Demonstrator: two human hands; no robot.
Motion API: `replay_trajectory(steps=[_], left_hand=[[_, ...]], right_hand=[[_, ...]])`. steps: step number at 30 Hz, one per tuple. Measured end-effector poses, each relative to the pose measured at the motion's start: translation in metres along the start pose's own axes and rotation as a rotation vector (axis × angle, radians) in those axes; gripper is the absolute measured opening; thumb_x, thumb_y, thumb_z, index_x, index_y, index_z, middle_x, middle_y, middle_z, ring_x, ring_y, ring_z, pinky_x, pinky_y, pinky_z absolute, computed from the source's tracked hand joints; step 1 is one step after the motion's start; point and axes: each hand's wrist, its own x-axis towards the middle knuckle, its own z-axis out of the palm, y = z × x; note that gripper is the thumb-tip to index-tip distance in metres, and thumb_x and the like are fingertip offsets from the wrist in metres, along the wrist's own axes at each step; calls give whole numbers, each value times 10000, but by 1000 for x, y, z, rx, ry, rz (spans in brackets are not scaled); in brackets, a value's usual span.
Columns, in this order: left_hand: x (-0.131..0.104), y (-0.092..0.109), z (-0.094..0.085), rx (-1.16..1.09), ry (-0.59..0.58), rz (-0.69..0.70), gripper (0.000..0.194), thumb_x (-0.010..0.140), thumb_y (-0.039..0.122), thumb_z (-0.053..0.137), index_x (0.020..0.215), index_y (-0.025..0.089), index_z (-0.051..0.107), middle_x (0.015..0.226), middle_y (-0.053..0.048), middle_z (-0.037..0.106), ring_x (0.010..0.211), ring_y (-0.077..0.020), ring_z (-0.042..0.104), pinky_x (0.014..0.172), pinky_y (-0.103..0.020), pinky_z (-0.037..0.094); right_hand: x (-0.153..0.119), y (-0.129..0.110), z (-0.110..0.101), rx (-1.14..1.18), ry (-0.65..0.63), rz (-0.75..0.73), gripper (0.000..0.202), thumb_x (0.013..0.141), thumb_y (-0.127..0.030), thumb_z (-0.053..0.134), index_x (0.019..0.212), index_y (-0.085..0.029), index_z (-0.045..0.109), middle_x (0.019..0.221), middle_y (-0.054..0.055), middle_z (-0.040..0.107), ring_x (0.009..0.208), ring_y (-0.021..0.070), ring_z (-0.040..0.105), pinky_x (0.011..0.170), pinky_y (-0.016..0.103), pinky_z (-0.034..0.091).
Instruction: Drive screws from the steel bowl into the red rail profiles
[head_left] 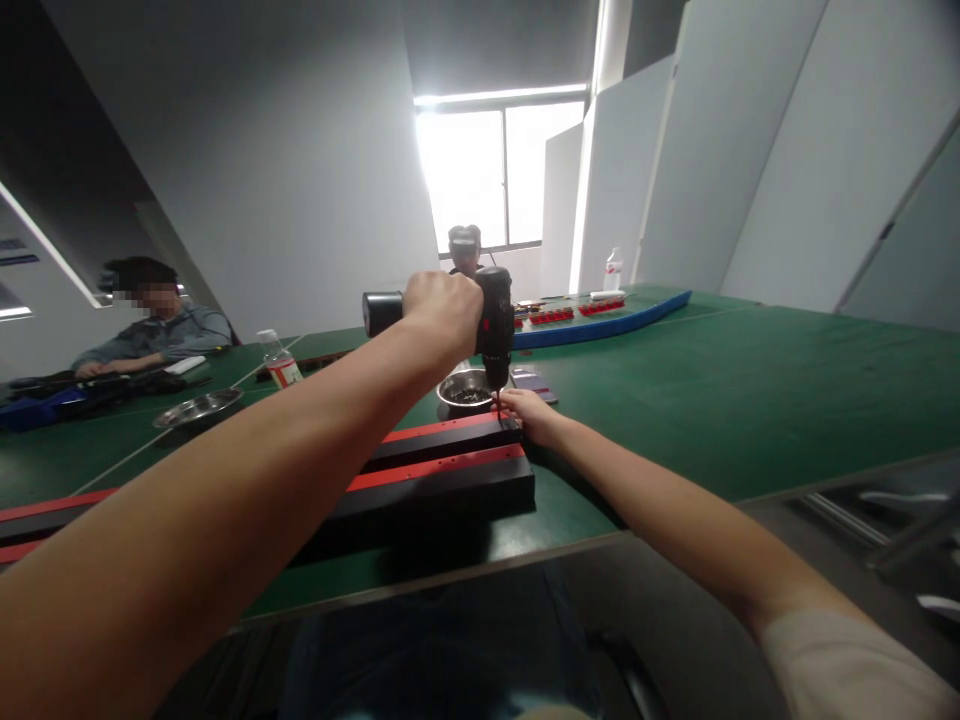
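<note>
My left hand (444, 308) is wrapped round the grip of a black cordless drill (495, 312), held upright with its bit pointing down. The bit's tip meets the right end of the farther of two long black bars (442, 443) with red top strips. Beside the tip, the fingers of my right hand (529, 414) are pinched together at the bar's end; whatever they hold is too small to make out. The nearer bar (450, 490) lies parallel, with small holes along its red strip. Just behind the bars stands a metal bowl (444, 396) of small dark pieces, perhaps screws.
Behind my right hand lies a flat, phone-like object (536, 384). A long blue curved piece (600, 330) and several red parts (553, 316) sit farther back on the green table (720, 390). Left are a bottle (280, 362), a metal dish (196, 408) and a seated person (161, 320); another sits opposite.
</note>
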Motion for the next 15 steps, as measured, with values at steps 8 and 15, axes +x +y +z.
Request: replay_trajectory(steps=[8, 15], left_hand=[[5, 3, -5, 3, -16, 26, 368, 726, 263, 779, 1033, 64, 740, 919, -216, 685, 941, -344, 613, 767, -370, 380], [6, 5, -6, 34, 7, 46, 300, 767, 264, 737, 983, 55, 746, 860, -210, 673, 878, -318, 609, 728, -359, 376]], right_hand=[[-5, -5, 3, 9, 18, 44, 101, 939, -256, 633, 875, -180, 615, 621, 10, 636, 428, 88, 482, 398, 204, 386], [-5, -7, 5, 23, 7, 38, 68, 930, -213, 630, 876, -173, 639, 693, 33, 670, 494, 94, 544, 416, 191, 409]])
